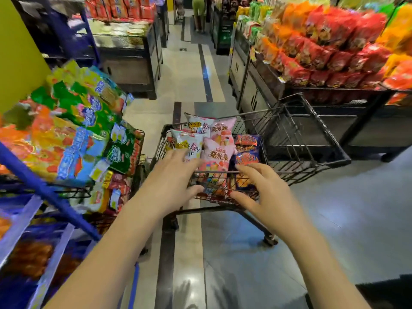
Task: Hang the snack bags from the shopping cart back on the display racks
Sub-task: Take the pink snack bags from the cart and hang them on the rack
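The snack bags lie packed in the shopping cart (161, 143), and both hands hang over its near rim with nothing in them. The left hand (176, 177) is spread and relaxed; its fingers (191, 162) lie over the near end of a white bag (189, 141) on the cart's left side, seemingly touching it, with the thumb down against the near wire wall. The right hand (263, 190) is likewise released, its fingertips just at the near rim and a little short of the dark blue bag (247, 150) on the cart's right side.

Between the two hands, in the middle of the cart, a pink bag (219, 152) stands tilted. Its long axis runs from the near rim toward the far rim, so its bottom edge faces the person and its hanging end points away. The white and blue bags lie much the same way.

The left hand looks nearer to a grasp, and it is also on the side of the display rack (78, 121), which stands just beside the cart's left wall. A lift from the white bag would likely need the bag turned end for end to bring its top to a hook.
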Demonstrator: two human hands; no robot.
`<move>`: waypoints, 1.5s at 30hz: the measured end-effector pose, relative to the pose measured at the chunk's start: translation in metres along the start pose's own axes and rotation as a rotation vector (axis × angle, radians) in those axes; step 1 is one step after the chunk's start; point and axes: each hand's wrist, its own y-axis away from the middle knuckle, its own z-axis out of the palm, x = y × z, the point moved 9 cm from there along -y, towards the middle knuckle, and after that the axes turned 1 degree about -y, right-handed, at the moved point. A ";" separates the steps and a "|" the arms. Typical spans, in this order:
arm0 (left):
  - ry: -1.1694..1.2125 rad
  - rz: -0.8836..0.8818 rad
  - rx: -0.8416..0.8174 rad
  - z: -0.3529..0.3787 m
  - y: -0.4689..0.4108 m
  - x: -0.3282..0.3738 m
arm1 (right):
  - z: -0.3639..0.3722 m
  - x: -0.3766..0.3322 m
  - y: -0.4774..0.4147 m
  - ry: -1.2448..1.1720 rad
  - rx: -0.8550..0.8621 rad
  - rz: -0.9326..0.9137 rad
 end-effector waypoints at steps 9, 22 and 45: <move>0.018 0.012 -0.094 0.036 -0.115 -0.028 | 0.046 0.059 -0.103 -0.021 -0.075 0.054; 0.038 -0.055 -0.229 0.110 -0.298 -0.034 | 0.124 0.180 -0.249 -0.086 -0.302 0.071; 0.219 -0.035 -0.322 0.175 -0.355 -0.086 | 0.336 0.282 -0.282 -0.568 -0.760 0.618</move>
